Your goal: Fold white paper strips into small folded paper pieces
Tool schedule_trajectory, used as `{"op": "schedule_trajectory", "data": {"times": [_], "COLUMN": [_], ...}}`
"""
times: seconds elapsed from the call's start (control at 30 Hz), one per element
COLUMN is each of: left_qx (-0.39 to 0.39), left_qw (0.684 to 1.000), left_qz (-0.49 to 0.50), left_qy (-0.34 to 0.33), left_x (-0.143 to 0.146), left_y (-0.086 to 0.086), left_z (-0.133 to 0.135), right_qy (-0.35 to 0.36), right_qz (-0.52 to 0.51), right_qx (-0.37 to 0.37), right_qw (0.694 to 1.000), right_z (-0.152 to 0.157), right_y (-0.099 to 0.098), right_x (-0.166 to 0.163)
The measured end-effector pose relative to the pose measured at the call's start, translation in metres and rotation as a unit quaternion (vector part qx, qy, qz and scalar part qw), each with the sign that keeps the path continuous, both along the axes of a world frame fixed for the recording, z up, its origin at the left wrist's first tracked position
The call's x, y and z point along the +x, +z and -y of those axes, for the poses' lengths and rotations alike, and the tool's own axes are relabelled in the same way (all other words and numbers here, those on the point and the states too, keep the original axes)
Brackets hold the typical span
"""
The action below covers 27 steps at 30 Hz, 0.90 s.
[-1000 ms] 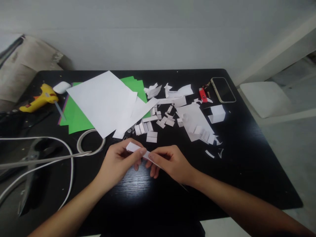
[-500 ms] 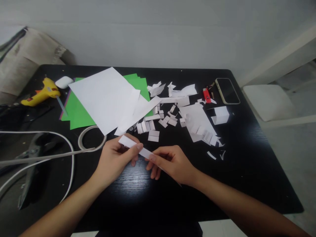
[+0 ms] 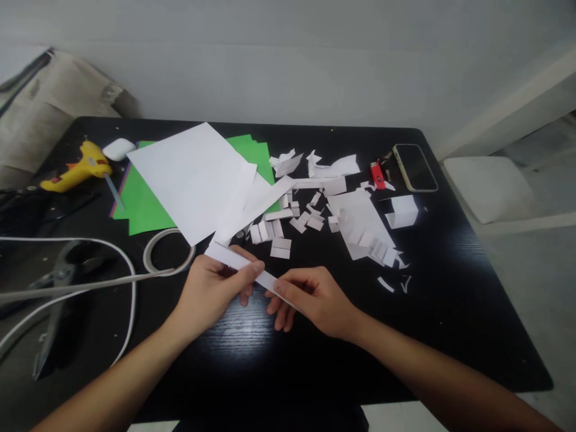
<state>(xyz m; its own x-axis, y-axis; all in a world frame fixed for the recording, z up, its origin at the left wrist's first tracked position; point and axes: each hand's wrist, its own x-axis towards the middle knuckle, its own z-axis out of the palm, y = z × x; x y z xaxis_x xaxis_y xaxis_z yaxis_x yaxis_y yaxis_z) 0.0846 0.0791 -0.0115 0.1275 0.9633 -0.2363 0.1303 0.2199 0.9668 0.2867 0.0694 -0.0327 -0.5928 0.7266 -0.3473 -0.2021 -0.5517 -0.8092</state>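
Note:
Both my hands hold one narrow white paper strip [image 3: 234, 259] just above the black table [image 3: 450, 300]. My left hand [image 3: 211, 288] pinches it near its middle between thumb and fingers. My right hand [image 3: 310, 297] pinches the strip's lower right end, fingers curled. The strip slants from upper left to lower right, its free end sticking out past my left hand. Several small folded paper pieces [image 3: 270, 231] lie just beyond my hands.
Large white sheets [image 3: 193, 180] lie over green paper [image 3: 144, 207] at the back left. A yellow glue gun [image 3: 74, 168], white cable [image 3: 112, 282], pliers [image 3: 54, 294], red lighter [image 3: 375, 175], phone [image 3: 414, 167], a folded paper box [image 3: 402, 210] and scraps [image 3: 360, 225] surround them.
The strip has slid leftward through my left fingers, so more of it sticks out to the upper left. My hands have stayed in nearly the same spot.

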Motion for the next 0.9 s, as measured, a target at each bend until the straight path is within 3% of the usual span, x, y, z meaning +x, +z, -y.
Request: {"op": "schedule_trajectory", "data": {"times": [0.27, 0.9], "left_qx": [0.002, 0.001], "left_qw": [0.996, 0.998], "left_qz": [0.065, 0.042], "left_qy": [-0.055, -0.050], "left_x": [0.0048, 0.0052], "left_y": [-0.0025, 0.0022], "left_z": [0.0027, 0.0016], "right_qy": [-0.006, -0.011], "right_qz": [0.024, 0.074], "right_qx": [0.029, 0.074], "right_qw": [0.999, 0.994], "right_z": [0.0020, 0.0045], "right_y": [0.0004, 0.0009], "right_x": [-0.0028, -0.0020]}}
